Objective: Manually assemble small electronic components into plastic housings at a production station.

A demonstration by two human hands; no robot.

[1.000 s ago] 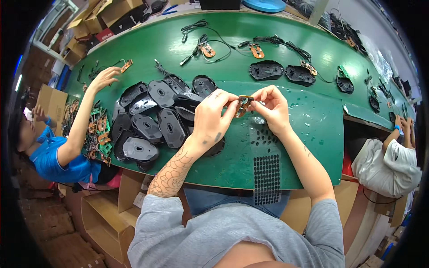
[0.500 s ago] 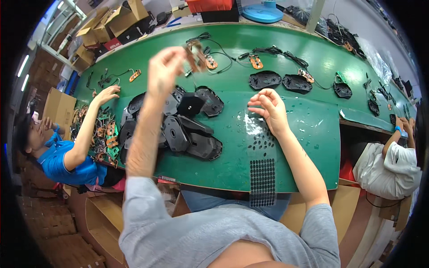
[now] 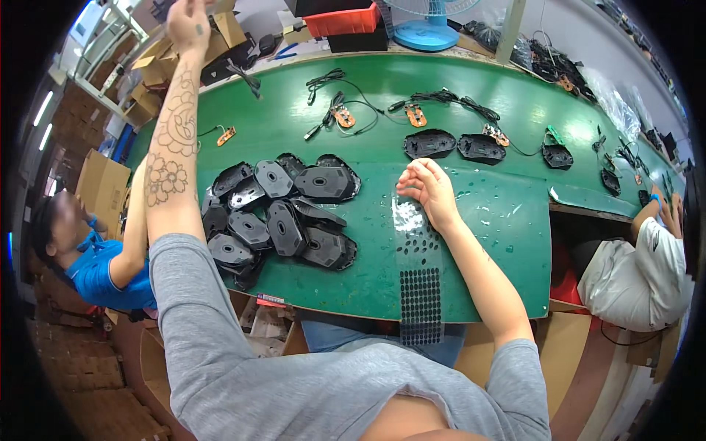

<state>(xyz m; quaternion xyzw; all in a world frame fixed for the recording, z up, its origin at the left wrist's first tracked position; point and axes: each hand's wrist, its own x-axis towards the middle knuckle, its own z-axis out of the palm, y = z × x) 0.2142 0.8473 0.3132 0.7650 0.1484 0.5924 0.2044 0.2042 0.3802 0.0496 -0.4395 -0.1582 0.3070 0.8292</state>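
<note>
My left hand [image 3: 189, 31] is at the frame's upper left, too cut off to tell its grip, while my right [image 3: 429, 192], loosely bent and empty, hovers by the dotted clear sheet [image 3: 420, 294] at lower centre, probably light, floppy, best held by its edge.

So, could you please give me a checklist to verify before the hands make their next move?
1. Left hand wholly in view: not ok; cut off at the picture's top edge.
2. Left hand's grip: cannot tell.
3. Right hand free: ok; nothing shows in it.
4. Clear sheet of black ovals fully on the green table: not ok; its near end overhangs.
5. Black mouse shells apart from the sheet: ok.
</note>
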